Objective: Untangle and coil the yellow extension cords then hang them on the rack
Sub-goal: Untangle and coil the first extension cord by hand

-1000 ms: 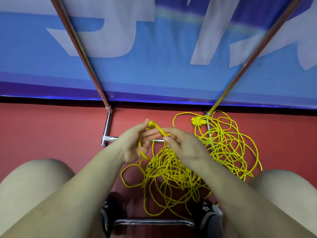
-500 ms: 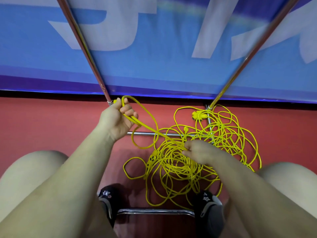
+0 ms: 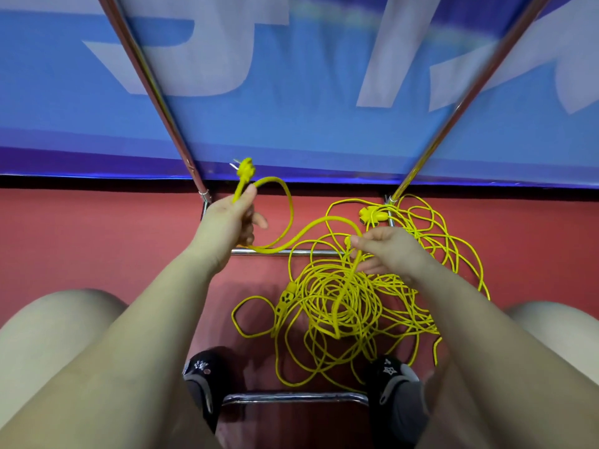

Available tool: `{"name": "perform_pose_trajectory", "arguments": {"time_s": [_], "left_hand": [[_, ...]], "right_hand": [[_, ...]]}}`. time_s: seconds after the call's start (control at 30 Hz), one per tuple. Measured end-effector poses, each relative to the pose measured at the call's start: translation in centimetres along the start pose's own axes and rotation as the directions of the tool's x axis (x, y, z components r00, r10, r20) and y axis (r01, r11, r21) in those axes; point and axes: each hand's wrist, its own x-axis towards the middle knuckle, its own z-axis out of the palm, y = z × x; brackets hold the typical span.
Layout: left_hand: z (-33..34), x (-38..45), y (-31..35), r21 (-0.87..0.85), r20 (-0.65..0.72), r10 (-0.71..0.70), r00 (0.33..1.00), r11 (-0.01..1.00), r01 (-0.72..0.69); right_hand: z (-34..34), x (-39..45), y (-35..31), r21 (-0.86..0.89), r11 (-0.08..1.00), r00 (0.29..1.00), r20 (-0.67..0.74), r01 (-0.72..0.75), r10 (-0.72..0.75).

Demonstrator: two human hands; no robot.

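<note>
While pinched by both hands, round yellow cord (image 3: 291, 209), looped.

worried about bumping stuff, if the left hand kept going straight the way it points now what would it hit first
The left hand, gripping the yellow cord just below its yellow plug end, points up and away towards the blue banner with white lettering. Nothing shows in between, so the banner's lower edge is probably first, though depth is unclear.

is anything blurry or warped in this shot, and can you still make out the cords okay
Head view: the rack poles and banner are motion-smeared; wide-angle lens splays the poles outward; the cords and both hands, left and right, stay fairly sharp; even light, soft shadows.
</note>
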Motion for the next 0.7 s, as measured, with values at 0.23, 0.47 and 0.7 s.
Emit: {"name": "perform_pose_trajectory", "arguments": {"time_s": [0.23,0.47,0.7], "left_hand": [[2.3,-0.3,-2.2,0.239,0.115,-0.021,0.993,0.971,-0.008],[4.4,-0.6,-3.2,0.182,0.247,-0.176,0.953,0.974,0.133],[5.2,-1.3,-3.1,0.26,0.365,-0.16,0.917,0.964,0.065]], "right_hand": [[0.6,-0.3,-2.1,0.476,0.857,0.98,0.119,-0.198,0.16],[0.9,0.1,-3.5,0.778,0.603,0.98,0.077,-0.175,0.185],[-0.3,1.0,-3.5,0.885,0.461,0.983,-0.017,-0.071,0.184]]}}
